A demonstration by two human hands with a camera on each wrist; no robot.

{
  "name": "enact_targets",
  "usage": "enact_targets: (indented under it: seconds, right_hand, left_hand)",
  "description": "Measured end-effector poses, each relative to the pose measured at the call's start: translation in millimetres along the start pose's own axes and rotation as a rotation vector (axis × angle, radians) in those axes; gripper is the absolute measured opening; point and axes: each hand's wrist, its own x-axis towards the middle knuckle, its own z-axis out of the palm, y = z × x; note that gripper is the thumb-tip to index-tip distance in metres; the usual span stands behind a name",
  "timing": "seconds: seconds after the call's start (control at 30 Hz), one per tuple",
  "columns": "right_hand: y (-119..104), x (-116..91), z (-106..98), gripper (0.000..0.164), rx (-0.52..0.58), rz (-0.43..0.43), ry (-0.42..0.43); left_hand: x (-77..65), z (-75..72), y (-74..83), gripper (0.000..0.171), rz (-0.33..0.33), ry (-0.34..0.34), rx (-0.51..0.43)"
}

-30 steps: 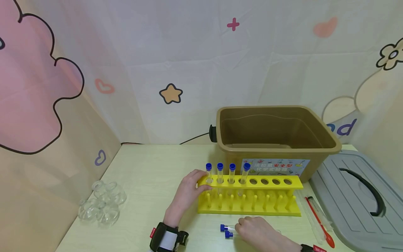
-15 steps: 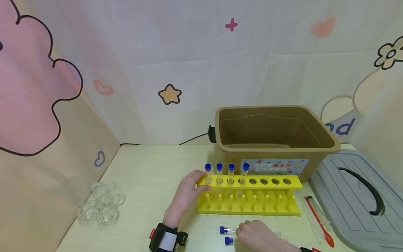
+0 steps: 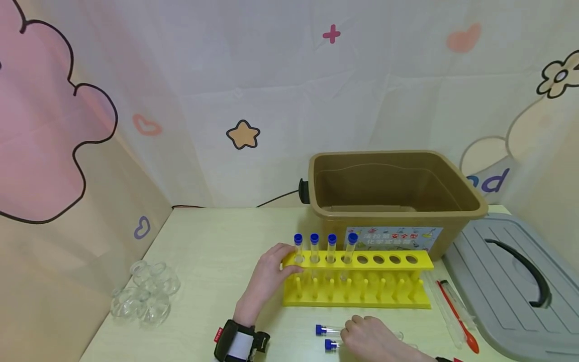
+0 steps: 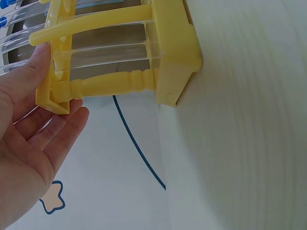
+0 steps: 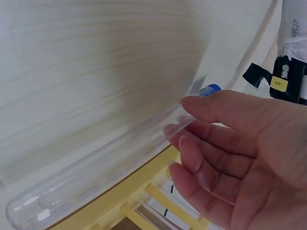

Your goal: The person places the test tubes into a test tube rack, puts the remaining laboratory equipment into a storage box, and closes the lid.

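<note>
A yellow test tube rack (image 3: pixel 357 304) stands in front of the brown bin. Capped test tubes (image 3: pixel 331 244) fill its left holes, their blue caps up. My left hand (image 3: pixel 270 271) grips the rack's left end, thumb in front; the left wrist view shows the thumb on the upper bar (image 4: pixel 61 57) and fingers behind it. Near the front, my right hand (image 3: pixel 368 337) is over two blue-capped tubes lying on the table, an upper one (image 3: pixel 332 332) and a lower one. In the right wrist view its thumb and fingertips pinch a clear test tube (image 5: pixel 110 148) near its cap.
A brown bin (image 3: pixel 402 215) stands behind the rack, with a grey lid (image 3: pixel 493 281) at the right. A red spoon (image 3: pixel 470 342) and clear slender items lie beside the lid. Several small clear flasks (image 3: pixel 156 306) cluster at the left.
The lower lying tube has moved away from the upper one, toward the table's front, and then slightly right. My right hand has shifted slightly; the left hand stays on the rack.
</note>
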Motion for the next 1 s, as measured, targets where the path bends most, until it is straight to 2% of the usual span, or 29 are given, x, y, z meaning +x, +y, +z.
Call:
enact_targets:
  seconds: [0.1,0.33,0.53,0.7,0.77,0.9,1.0]
  right_hand:
    - [1,-1,-2,0.023,0.002,-0.008,-0.001]
    - [5,-6,-8,0.035,0.021,-0.01,0.004]
    - [12,-6,-25,0.007,0.028,-0.01,0.087]
    - [18,-5,-43,0.013,0.079,0.035,0.067]
    - [19,-5,-49,0.015,0.089,0.041,0.109]
    - [24,-6,-59,0.015,0.11,0.062,0.25]
    - [30,-7,-68,0.026,0.16,0.074,0.356]
  left_hand:
    - [0.4,-1.7,1.4,0.046,-0.002,-0.005,-0.011]
    - [0.5,-5.0,3.5,0.046,-0.011,-0.006,-0.007]
    - [0.9,-4.8,3.5,0.046,-0.011,-0.012,-0.013]
    - [0.9,-4.4,3.3,0.046,-0.014,-0.008,-0.011]
    - [0.8,-3.8,2.9,0.046,-0.013,-0.005,-0.009]
    - [0.5,-1.6,1.1,0.046,-0.008,-0.006,-0.012]
    - [0.6,0.1,-0.3,0.046,-0.01,-0.009,-0.014]
